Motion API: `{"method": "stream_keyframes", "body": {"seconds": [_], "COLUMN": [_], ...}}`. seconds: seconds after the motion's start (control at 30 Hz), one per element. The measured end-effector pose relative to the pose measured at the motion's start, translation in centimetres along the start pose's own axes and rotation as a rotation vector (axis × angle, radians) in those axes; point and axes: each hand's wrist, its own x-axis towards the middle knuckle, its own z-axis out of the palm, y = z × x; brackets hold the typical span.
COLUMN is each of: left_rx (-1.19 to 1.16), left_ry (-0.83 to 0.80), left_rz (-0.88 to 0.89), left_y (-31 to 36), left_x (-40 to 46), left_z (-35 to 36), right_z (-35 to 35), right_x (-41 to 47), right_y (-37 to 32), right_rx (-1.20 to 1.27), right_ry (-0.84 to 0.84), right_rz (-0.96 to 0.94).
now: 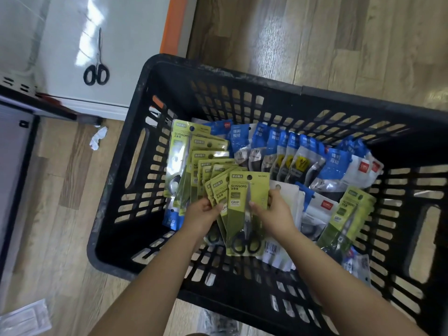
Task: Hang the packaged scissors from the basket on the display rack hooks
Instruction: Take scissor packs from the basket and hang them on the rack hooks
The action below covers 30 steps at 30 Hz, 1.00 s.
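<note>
A black slotted basket [242, 98] is seen on a wood-grain floor [363, 40]. Lime-green scissor packs [247, 190] (black-handled) and blue-and-white packs [337, 163] are held within it.

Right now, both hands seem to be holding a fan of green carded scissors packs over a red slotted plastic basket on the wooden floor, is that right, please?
Only the colour is wrong: the slotted plastic basket is black, not red. The head view shows the left hand and right hand holding the fan of green carded scissors packs over it, on the wooden floor.
</note>
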Motion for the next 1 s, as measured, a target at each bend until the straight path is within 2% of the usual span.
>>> {"method": "stream_keyframes", "body": {"seconds": [0.33, 0.47, 0.7, 0.87, 1.0], "left_rx": [0.081, 0.091, -0.052, -0.148, -0.173], "left_ry": [-0.141, -0.053, 0.102, 0.185, 0.236], "left_rz": [-0.094, -0.054, 0.048, 0.117, 0.215], "left_y": [-0.4, -0.3, 2.3, 6.0, 10.6], "left_x": [0.4, 0.0, -2.4, -6.6, -11.9], "left_z": [-1.0, -1.9, -3.8, -6.5, -9.6], "right_z": [-0.4, -0.8, -1.9, -2.1, -2.4], "right_x": [-0.1, -0.5, -2.2, -5.1, -9.3], "right_y": [0.4, -0.4, -4.0, -9.8, -17.2], "right_rx": [0.052, 0.094, 0.194, 0.210, 0.193], "right_ry": [-0.076, -0.032, -0.029, -0.040, -0.025], "right_rz": [0.120, 0.123, 0.142, 0.117, 0.050]}}
